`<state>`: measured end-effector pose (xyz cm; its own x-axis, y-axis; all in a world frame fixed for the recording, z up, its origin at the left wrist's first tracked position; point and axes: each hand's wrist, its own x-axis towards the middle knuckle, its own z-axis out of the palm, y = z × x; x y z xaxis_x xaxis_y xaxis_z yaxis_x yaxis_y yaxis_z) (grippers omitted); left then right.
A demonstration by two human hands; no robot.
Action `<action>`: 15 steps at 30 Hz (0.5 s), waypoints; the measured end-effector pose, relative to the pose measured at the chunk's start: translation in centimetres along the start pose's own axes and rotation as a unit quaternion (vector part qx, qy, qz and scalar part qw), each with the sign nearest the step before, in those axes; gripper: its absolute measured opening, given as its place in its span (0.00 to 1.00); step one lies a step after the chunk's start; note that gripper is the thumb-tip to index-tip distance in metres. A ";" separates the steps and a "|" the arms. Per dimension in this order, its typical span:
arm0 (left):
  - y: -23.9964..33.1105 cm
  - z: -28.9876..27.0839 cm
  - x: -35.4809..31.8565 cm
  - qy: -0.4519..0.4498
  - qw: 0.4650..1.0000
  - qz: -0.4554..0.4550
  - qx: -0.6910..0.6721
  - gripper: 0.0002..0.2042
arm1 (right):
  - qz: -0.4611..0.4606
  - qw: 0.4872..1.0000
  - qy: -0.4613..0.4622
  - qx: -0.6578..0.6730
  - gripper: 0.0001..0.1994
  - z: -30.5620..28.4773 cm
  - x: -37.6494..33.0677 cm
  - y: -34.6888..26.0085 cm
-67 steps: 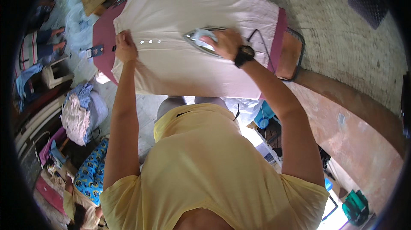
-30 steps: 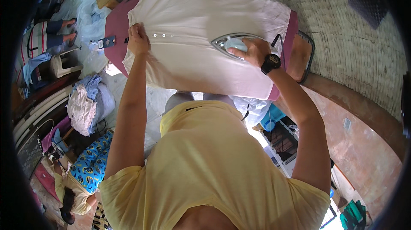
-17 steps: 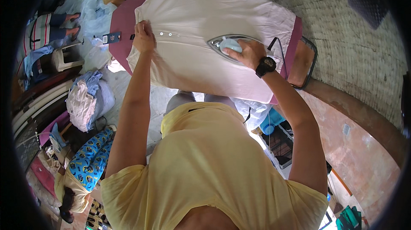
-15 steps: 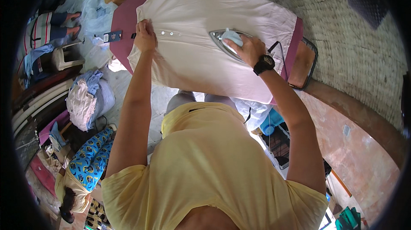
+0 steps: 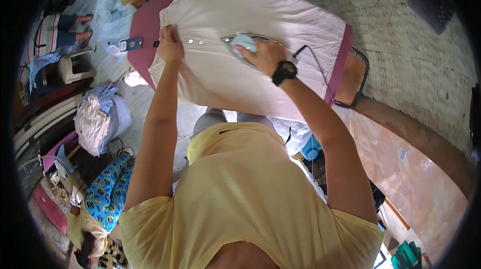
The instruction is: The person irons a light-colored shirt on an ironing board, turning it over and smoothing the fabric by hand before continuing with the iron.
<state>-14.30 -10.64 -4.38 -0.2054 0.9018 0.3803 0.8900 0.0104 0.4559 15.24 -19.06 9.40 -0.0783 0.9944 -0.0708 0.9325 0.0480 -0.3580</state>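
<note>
A cream garment with small white buttons (image 5: 270,11) lies spread over a maroon ironing board (image 5: 142,43). My right hand (image 5: 270,54), with a black watch at the wrist, is closed round the handle of a clothes iron (image 5: 242,43). The iron's soleplate lies on the cloth just right of the buttons, its tip toward the left. At the garment's left edge, my left hand (image 5: 171,44) has its fingers curled down on the fabric by the button line. A dark hang tag (image 5: 131,44) rests on the board beyond that edge.
The iron's black cord (image 5: 316,63) trails over the board's right side, near a metal-framed rest (image 5: 356,81). At left are a clothes pile (image 5: 100,118), a stool (image 5: 76,67) and a seated person in patterned blue trousers (image 5: 107,189). Another person's legs (image 5: 75,28) show farther off.
My right hand has slid the iron leftward across the garment toward the buttons, covering part of their row. My left hand has stayed at the cloth's left edge.
</note>
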 end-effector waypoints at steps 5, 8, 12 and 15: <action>0.0 0.0 0.1 -0.011 1.000 -0.008 -0.005 0.06 | -0.008 0.999 -0.017 0.031 0.35 1.2 1.9 -3.5; -0.1 0.0 0.0 -0.015 1.000 -0.006 0.013 0.06 | 0.003 0.999 -0.011 0.045 0.33 1.9 2.3 -3.9; -0.1 0.0 0.0 0.006 1.000 0.012 0.001 0.06 | -0.043 0.999 -0.008 -0.010 0.22 1.3 0.2 0.4; -0.1 -0.1 0.0 -0.002 1.000 0.006 0.006 0.06 | -0.061 0.983 -0.043 -0.165 0.13 -0.8 -2.9 7.6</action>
<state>-14.45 -10.63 -4.36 -0.1931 0.9037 0.3823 0.8975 0.0053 0.4409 22.78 -21.50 7.60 -0.2138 0.9682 -0.1301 0.9767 0.2092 -0.0480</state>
